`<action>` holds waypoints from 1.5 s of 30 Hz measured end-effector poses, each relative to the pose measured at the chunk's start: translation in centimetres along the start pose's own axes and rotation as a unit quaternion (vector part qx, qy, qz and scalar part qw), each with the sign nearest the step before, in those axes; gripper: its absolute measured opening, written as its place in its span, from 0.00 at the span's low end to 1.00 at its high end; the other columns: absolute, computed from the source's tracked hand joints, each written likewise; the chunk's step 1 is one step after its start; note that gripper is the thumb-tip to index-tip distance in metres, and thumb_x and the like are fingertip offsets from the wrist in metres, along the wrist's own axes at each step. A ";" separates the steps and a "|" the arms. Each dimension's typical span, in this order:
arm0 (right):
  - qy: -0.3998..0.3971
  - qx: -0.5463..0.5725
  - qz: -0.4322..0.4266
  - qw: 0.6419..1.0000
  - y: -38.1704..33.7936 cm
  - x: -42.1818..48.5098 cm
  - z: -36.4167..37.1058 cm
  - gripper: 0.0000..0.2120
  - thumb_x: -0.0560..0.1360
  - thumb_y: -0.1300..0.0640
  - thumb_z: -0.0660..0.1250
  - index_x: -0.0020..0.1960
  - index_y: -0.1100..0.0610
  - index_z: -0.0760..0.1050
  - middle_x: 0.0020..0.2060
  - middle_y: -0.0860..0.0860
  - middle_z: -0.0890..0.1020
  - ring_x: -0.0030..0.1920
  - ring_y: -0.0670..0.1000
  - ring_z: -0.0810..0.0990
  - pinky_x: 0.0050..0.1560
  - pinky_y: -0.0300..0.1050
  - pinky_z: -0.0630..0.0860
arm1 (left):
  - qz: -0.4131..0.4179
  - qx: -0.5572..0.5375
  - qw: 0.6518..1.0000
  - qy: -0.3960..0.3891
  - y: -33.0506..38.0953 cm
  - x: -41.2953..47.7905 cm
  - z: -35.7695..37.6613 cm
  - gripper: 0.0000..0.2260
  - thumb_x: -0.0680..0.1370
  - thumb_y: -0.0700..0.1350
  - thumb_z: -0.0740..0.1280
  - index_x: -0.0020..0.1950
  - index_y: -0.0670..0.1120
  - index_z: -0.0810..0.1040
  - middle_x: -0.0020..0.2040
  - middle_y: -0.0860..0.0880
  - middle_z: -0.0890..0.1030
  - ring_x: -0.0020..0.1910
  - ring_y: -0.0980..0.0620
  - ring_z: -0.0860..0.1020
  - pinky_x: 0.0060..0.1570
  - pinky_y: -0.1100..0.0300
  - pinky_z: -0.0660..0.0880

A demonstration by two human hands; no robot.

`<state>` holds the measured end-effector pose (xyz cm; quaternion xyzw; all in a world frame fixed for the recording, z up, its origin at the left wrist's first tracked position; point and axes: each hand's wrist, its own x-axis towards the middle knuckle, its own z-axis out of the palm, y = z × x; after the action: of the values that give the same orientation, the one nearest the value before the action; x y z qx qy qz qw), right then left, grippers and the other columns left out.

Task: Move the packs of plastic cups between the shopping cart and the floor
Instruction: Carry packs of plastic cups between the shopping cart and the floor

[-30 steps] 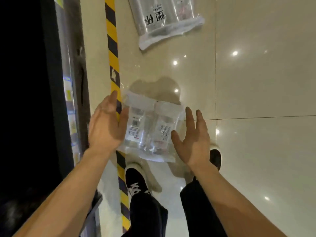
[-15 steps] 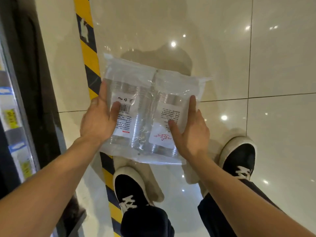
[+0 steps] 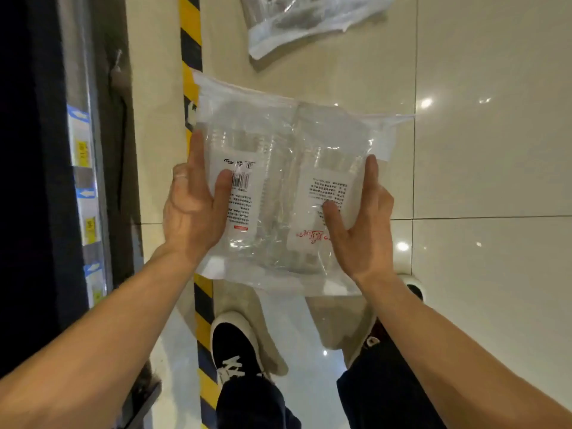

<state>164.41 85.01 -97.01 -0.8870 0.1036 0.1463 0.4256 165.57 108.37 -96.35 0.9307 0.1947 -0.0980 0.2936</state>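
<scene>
A clear pack of plastic cups (image 3: 278,140), with white printed labels and a barcode, is held flat above the tiled floor (image 3: 495,150). My left hand (image 3: 193,209) grips its left edge, thumb on top by the barcode. My right hand (image 3: 362,230) grips the right edge, thumb pressed on the right label. A second pack of cups (image 3: 297,23) lies on the floor at the top, cut off by the frame edge. No shopping cart is in view.
A dark store shelf (image 3: 83,150) with price tags runs down the left side. A yellow-and-black hazard stripe (image 3: 190,26) lies on the floor beside it. My black shoes (image 3: 235,351) stand below the held pack. Glossy tiles spread to the right.
My hands closed on the pack's two sides and raised it off the floor toward the camera. The view tilted back so the second pack shows at the top again.
</scene>
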 end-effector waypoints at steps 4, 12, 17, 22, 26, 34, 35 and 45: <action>0.042 -0.003 -0.041 0.998 -7.4 2.9 -7.6 0.36 0.80 0.49 0.64 0.80 0.47 0.47 0.69 0.59 0.67 0.54 0.36 0.63 0.51 0.23 0.67 | 0.013 -0.003 0.999 0.041 7.8 1.0 -6.5 0.31 0.82 0.57 0.58 0.80 0.58 0.46 0.65 0.40 0.71 0.58 0.39 0.74 0.55 0.50 0.70; 0.125 -0.004 -0.133 0.983 -26.8 4.7 -26.1 0.34 0.79 0.46 0.63 0.79 0.45 0.49 0.71 0.56 0.66 0.54 0.25 0.60 0.51 0.14 0.55 | 0.095 -0.026 0.987 0.129 25.8 1.5 -24.5 0.29 0.82 0.60 0.55 0.77 0.66 0.42 0.70 0.45 0.67 0.55 0.47 0.75 0.47 0.54 0.70; 0.163 -0.027 -0.203 0.965 -39.6 2.1 -38.7 0.34 0.79 0.43 0.62 0.79 0.43 0.48 0.73 0.51 0.65 0.53 0.28 0.58 0.48 0.17 0.58 | 0.171 -0.040 0.965 0.195 36.3 -0.7 -37.6 0.29 0.82 0.61 0.54 0.79 0.60 0.45 0.66 0.40 0.71 0.60 0.42 0.72 0.49 0.51 0.71; 0.229 -0.031 -0.276 0.933 -52.4 -3.8 -51.2 0.34 0.79 0.42 0.62 0.79 0.44 0.49 0.73 0.48 0.65 0.65 0.38 0.61 0.52 0.13 0.49 | 0.201 -0.066 0.938 0.275 47.3 -5.9 -51.6 0.29 0.82 0.57 0.56 0.80 0.58 0.47 0.69 0.37 0.68 0.63 0.39 0.70 0.55 0.46 0.69; 0.290 -0.018 -0.345 0.892 -61.4 -9.1 -59.9 0.34 0.79 0.44 0.63 0.79 0.49 0.52 0.64 0.40 0.63 0.64 0.35 0.59 0.57 0.15 0.48 | 0.244 -0.087 0.906 0.335 54.9 -10.6 -62.0 0.29 0.82 0.60 0.55 0.79 0.63 0.44 0.70 0.37 0.67 0.63 0.38 0.71 0.56 0.44 0.70; 0.369 -0.002 -0.398 0.840 -72.5 -20.3 -71.4 0.33 0.79 0.43 0.64 0.78 0.44 0.53 0.66 0.51 0.71 0.56 0.34 0.59 0.53 0.32 0.59 | 0.307 -0.087 0.866 0.384 64.3 -19.9 -77.1 0.28 0.81 0.62 0.53 0.79 0.61 0.47 0.68 0.36 0.68 0.59 0.35 0.73 0.51 0.44 0.71; 0.372 -0.001 -0.398 0.838 -73.1 -21.6 -72.5 0.33 0.79 0.42 0.63 0.78 0.43 0.52 0.66 0.50 0.70 0.56 0.35 0.60 0.55 0.35 0.59 | 0.314 -0.084 0.863 0.387 65.2 -21.0 -78.3 0.28 0.80 0.63 0.52 0.79 0.61 0.47 0.68 0.36 0.68 0.59 0.35 0.73 0.51 0.43 0.71; 0.399 0.000 -0.418 0.816 -75.0 -27.9 -81.3 0.32 0.79 0.45 0.62 0.78 0.39 0.48 0.70 0.51 0.65 0.56 0.37 0.61 0.54 0.40 0.63 | 0.375 -0.080 0.837 0.391 72.7 -27.3 -82.4 0.28 0.80 0.63 0.48 0.79 0.62 0.43 0.67 0.37 0.70 0.56 0.37 0.74 0.44 0.50 0.67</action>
<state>175.30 69.02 15.40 -0.8255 -0.1162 -0.4123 0.3676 177.04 93.57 15.28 0.8665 -0.0633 0.4080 0.2806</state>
